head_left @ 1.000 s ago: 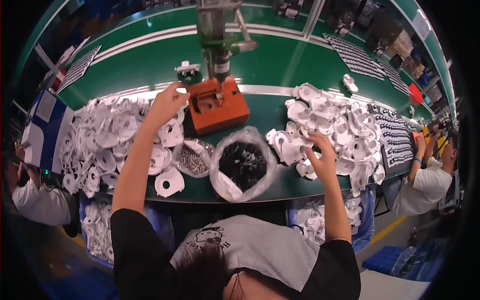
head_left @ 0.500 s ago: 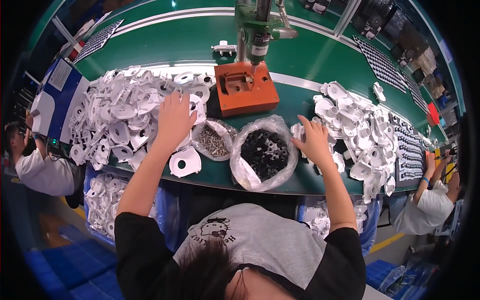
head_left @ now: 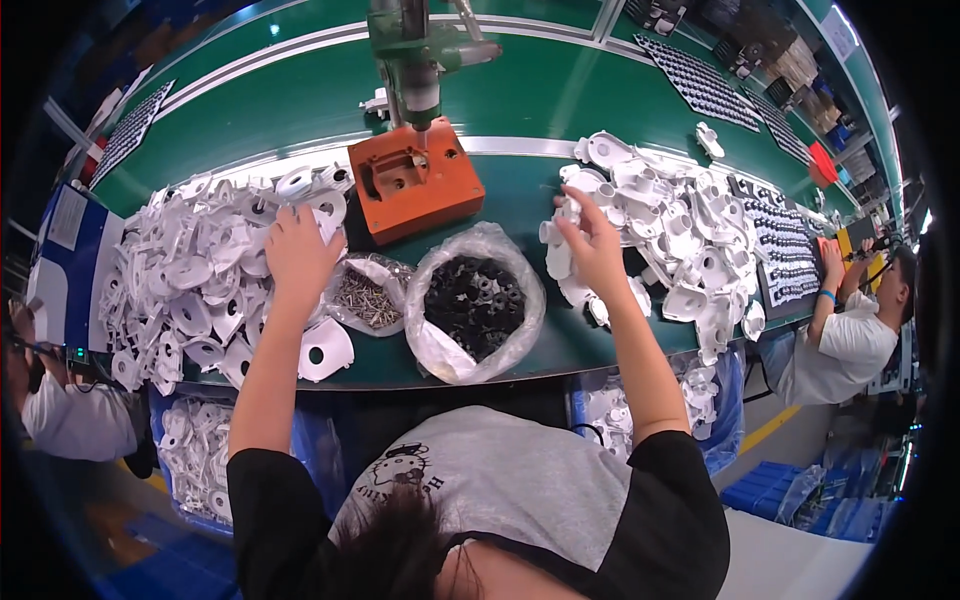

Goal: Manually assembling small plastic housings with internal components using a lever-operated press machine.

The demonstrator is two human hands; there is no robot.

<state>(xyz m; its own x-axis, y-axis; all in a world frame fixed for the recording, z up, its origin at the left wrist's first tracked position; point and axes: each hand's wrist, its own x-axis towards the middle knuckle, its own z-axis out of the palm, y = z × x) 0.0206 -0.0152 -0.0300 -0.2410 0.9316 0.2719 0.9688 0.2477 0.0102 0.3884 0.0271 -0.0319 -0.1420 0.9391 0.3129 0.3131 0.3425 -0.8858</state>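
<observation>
My left hand [head_left: 296,250] lies palm down on the big heap of white plastic parts [head_left: 190,290] at the left, fingers over a ring-shaped piece; a grip cannot be made out. My right hand [head_left: 592,243] is raised at the near edge of the right-hand heap of white parts [head_left: 690,235] and pinches one white plastic part [head_left: 561,214]. Between my hands sit an orange fixture block [head_left: 420,185] under a green press head [head_left: 408,60], a clear bag of black parts [head_left: 478,300] and a smaller bag of screws [head_left: 364,297].
A flat white piece with a hole [head_left: 326,350] lies at the table's front edge. Behind runs a green conveyor belt [head_left: 270,95] carrying trays of black parts [head_left: 700,85]. Blue bins of white parts [head_left: 190,450] stand below. A co-worker [head_left: 850,335] sits right, another person [head_left: 45,405] left.
My left hand left the orange fixture and came down onto the left heap. My right hand moved from the right heap's edge toward the middle, now with a white part in its fingers.
</observation>
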